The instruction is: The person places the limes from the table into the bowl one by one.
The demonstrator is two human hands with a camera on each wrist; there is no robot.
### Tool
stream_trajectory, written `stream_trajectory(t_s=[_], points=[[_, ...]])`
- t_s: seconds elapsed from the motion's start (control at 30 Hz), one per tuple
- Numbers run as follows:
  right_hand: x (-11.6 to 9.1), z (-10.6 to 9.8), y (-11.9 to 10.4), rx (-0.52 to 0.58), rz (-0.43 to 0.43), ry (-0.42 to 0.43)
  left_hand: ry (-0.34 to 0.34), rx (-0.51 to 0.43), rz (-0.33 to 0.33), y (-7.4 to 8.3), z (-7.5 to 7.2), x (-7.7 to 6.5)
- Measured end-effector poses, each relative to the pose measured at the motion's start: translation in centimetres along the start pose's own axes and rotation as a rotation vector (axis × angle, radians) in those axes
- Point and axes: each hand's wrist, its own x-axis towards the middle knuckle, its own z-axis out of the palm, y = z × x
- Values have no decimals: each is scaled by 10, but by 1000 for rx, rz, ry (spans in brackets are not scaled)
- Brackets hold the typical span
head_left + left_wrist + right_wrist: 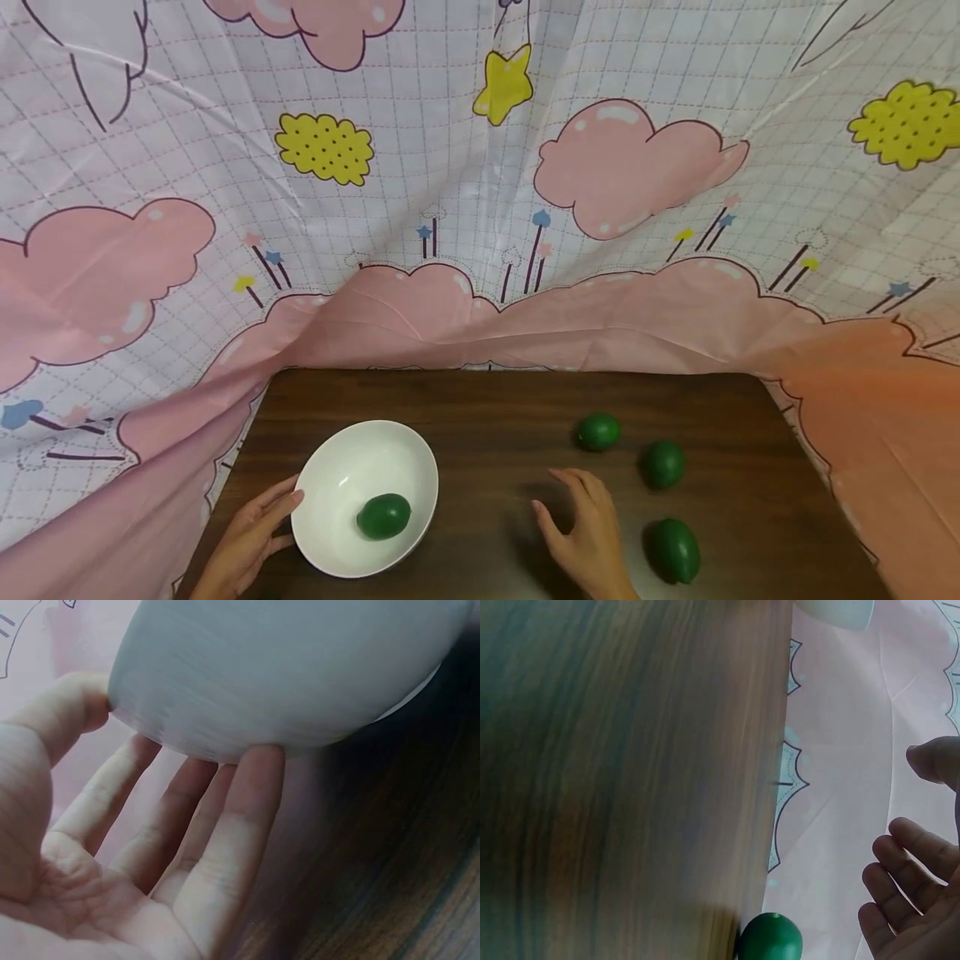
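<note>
At the left of the head view my left hand (251, 533) holds the rim of a white bowl (322, 475). Seen from the left wrist, the thumb meets the edge of the bowl (285, 675) and the fingers (255, 795) touch its outer wall. Inside the bowl lies one green lime (384, 517). My right hand (588, 533) hovers over the table with thumb and fingers spread apart and nothing between them. To its right are three more limes: one at the back (598, 432), a middle lime (663, 464) and a front lime (673, 550).
The dark wooden table (495, 417) has a cloth (465, 192) printed with clouds and stars hanging behind it and along both sides. In the right wrist view a lime (771, 937) shows at the bottom edge.
</note>
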Motion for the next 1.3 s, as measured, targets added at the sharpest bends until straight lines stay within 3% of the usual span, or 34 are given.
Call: stream_trajectory(t_s=[0.3,0.93,1.3], points=[[-5,-1,5,-26,38,-19,-2,-6,13,-3,-2,-5],[-7,-5,5,19,59,-35,83,7,-30,-10,-6,-17],[-6,-15,17,19,111,-18,16,-25,43,-7,2,-1]])
